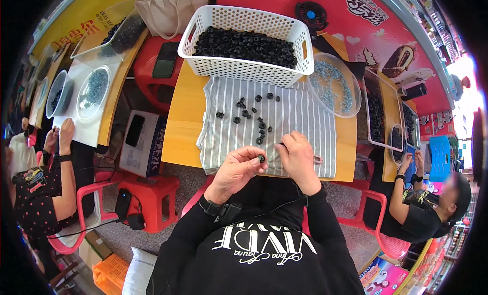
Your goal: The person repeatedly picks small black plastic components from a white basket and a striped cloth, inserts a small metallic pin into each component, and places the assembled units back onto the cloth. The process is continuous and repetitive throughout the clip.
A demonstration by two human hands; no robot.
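Note:
Between thumb and forefinger of my left hand (237, 169) is a small round black part (262, 158) with a greenish middle, held over the near edge of a grey striped cloth (315, 127). My right hand (299, 157) is just to its right, fingers curled together; whether a small piece is pinched at the fingertips cannot be made out. Several loose black ring-like parts (245, 113) lie scattered on the cloth beyond my hands. At the back stands a white perforated basket (239, 71) full of such black parts. Small pale blue pieces (330, 81) are spread in a round clear tray (354, 111).
The wooden table (183, 112) shows around the cloth. A small beige object (318, 159) lies right of my right hand. A phone (165, 59) rests on a red stool to the left. Co-workers sit at tables on both sides, with clear bins (376, 117) of black parts.

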